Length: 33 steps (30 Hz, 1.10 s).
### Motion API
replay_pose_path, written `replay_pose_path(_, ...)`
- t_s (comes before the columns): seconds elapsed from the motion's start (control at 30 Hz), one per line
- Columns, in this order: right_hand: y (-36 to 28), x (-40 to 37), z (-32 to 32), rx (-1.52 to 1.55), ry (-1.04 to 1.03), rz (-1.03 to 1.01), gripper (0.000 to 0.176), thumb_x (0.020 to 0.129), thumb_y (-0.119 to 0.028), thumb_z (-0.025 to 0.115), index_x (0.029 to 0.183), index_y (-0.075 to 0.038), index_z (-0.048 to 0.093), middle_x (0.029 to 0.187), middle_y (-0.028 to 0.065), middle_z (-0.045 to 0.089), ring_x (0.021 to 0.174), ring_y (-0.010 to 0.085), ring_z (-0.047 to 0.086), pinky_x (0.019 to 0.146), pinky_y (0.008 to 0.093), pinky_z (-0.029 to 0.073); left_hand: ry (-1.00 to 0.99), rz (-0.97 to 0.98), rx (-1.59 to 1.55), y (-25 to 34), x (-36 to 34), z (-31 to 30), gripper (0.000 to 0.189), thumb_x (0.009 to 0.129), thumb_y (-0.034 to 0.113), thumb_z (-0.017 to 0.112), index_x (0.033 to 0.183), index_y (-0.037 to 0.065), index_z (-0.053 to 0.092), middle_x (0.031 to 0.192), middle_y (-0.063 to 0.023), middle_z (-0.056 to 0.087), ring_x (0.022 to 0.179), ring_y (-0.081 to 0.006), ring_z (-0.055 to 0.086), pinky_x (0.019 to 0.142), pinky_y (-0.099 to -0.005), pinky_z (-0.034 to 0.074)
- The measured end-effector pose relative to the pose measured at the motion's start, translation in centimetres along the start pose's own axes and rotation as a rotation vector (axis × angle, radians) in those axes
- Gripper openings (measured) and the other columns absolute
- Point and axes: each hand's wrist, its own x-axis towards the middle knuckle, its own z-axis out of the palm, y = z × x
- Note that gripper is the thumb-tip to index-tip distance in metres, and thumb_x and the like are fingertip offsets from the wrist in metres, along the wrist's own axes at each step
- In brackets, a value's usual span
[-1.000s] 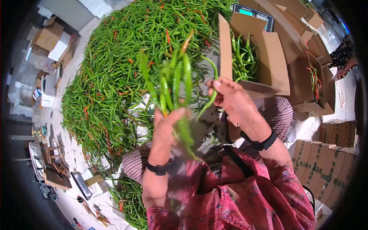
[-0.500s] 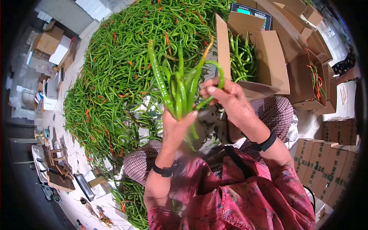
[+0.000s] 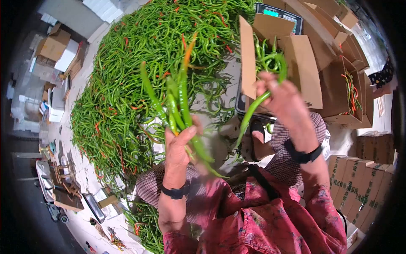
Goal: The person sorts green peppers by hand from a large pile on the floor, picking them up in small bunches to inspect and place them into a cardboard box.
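My left hand [image 3: 181, 142] is closed round a bunch of long green chili peppers [image 3: 172, 106], one of them turning orange toward its tip. In my right hand [image 3: 281, 95] is a long curved green chili pepper [image 3: 253, 111], held near the front of an open cardboard box [image 3: 305, 70]. Motion blurs that hand somewhat. Inside the box lie more green chili peppers [image 3: 263, 53]. A big heap of green chili peppers [image 3: 127, 80], with some red ones mixed in, spreads ahead and to the left of my left hand.
A scale with a lit display [image 3: 270, 12] shows behind the box. Farther right, another cardboard box [image 3: 338, 84] holds some red and green peppers. Flat printed cartons [image 3: 355, 186] are stacked at the right. More peppers [image 3: 146, 224] lie beside my left knee.
My right hand has moved right and up to the box with a chili pepper, away from the bunch. My left hand has shifted slightly left and down with its bunch.
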Motion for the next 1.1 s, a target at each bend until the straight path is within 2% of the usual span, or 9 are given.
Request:
replay_pose_path(0.17, -4.9, 1.3, -2.4, -0.486, 0.484, -0.322, 0.041, 0.092, -0.024, 0.058, 0.125, -0.002, 0.051, 0.111, 0.0096, 0.060, 0.100, 0.0191, 0.058, 0.090, 0.0349, 0.043, -0.077, -0.037, -0.027, 0.5, -0.5, 0.8, 0.075, 0.071, 0.010, 0.070, 0.137, 0.003, 0.036, 0.087, -0.0096, 0.058, 0.070, -0.0201, 0.058, 0.065, -0.0331, 0.049)
replay_pose_path(0.3, -2.8, -0.5, 1.8, -0.760, 0.247, -0.295, 0.038, 0.086, -0.023, 0.063, 0.118, -0.002, 0.059, 0.112, 0.0077, 0.060, 0.097, 0.0151, 0.057, 0.083, 0.0292, 0.047, -0.096, -0.056, 0.046, 0.1, -0.5, 0.9, 0.047, 0.070, 0.011, 0.072, 0.111, -0.001, 0.053, 0.085, -0.0097, 0.059, 0.070, -0.0196, 0.059, 0.064, -0.0305, 0.049)
replay_pose_path(0.37, -1.4, -1.4, 5.4, -0.744, 0.030, -0.078, 0.037, 0.083, -0.020, 0.069, 0.113, -0.002, 0.061, 0.096, 0.0054, 0.065, 0.086, 0.0118, 0.058, 0.076, 0.0274, 0.048, -0.097, -0.054, 0.083, -0.1, -0.5, 1.5, 0.042, 0.069, 0.010, 0.072, 0.105, -0.001, 0.054, 0.085, -0.0100, 0.060, 0.070, -0.0196, 0.059, 0.063, -0.0301, 0.049)
replay_pose_path(0.4, 0.6, -1.5, 7.0, -0.656, -0.037, -0.176, 0.036, 0.081, -0.020, 0.071, 0.111, -0.002, 0.061, 0.091, 0.0059, 0.065, 0.081, 0.0113, 0.058, 0.072, 0.0269, 0.048, -0.089, -0.047, 0.114, -0.1, -0.5, 1.6, 0.037, 0.069, 0.009, 0.073, 0.100, 0.000, 0.055, 0.085, -0.0103, 0.060, 0.071, -0.0197, 0.059, 0.062, -0.0296, 0.048)
replay_pose_path(0.57, 5.6, 0.5, 9.1, -0.679, -0.153, -0.192, 0.027, 0.083, -0.021, 0.070, 0.102, -0.001, 0.064, 0.087, 0.0045, 0.064, 0.075, 0.0097, 0.057, 0.067, 0.0271, 0.048, -0.057, -0.017, 0.155, -0.7, -1.0, 2.1, 0.044, 0.073, 0.002, 0.067, 0.115, -0.001, 0.055, 0.096, -0.0074, 0.063, 0.078, -0.0157, 0.061, 0.074, -0.0277, 0.051)
replay_pose_path(0.63, 4.9, 0.8, 9.2, -0.477, -0.219, 0.048, 0.028, 0.088, -0.016, 0.064, 0.112, -0.001, 0.061, 0.097, 0.0027, 0.064, 0.090, 0.0088, 0.057, 0.084, 0.0250, 0.045, -0.058, -0.047, 0.128, 0.0, -1.2, 1.9, 0.043, 0.074, 0.002, 0.066, 0.116, -0.001, 0.054, 0.097, -0.0075, 0.063, 0.078, -0.0157, 0.062, 0.073, -0.0281, 0.051)
replay_pose_path(0.87, 2.9, -0.3, 8.3, -0.196, -0.327, 0.201, 0.039, 0.095, -0.015, 0.052, 0.130, 0.002, 0.048, 0.101, 0.0078, 0.063, 0.092, 0.0142, 0.058, 0.087, 0.0280, 0.044, 0.026, -0.051, 0.006, 0.5, -0.8, 1.7, 0.030, 0.080, 0.003, 0.064, 0.110, 0.001, 0.056, 0.090, -0.0057, 0.062, 0.073, -0.0168, 0.062, 0.063, -0.0281, 0.052)
replay_pose_path(1.0, 3.2, -1.5, 6.9, -0.226, -0.417, 0.162, 0.042, 0.097, -0.016, 0.048, 0.135, 0.002, 0.042, 0.100, 0.0082, 0.062, 0.092, 0.0157, 0.058, 0.089, 0.0290, 0.044, 0.090, -0.064, -0.015, 0.7, -0.4, 1.0, 0.064, 0.076, 0.004, 0.067, 0.134, 0.002, 0.040, 0.093, -0.0105, 0.062, 0.074, -0.0189, 0.062, 0.066, -0.0314, 0.052)
replay_pose_path(1.1, 3.7, -2.7, 5.6, -0.279, -0.628, 0.158, 0.065, 0.094, -0.041, 0.049, 0.136, 0.007, 0.039, 0.105, 0.0100, 0.062, 0.100, 0.0177, 0.057, 0.094, 0.0287, 0.040, 0.051, 0.035, -0.069, 1.5, 0.0, 0.3, 0.072, 0.073, 0.008, 0.071, 0.136, 0.004, 0.037, 0.099, -0.0136, 0.062, 0.077, -0.0189, 0.062, 0.065, -0.0304, 0.053)
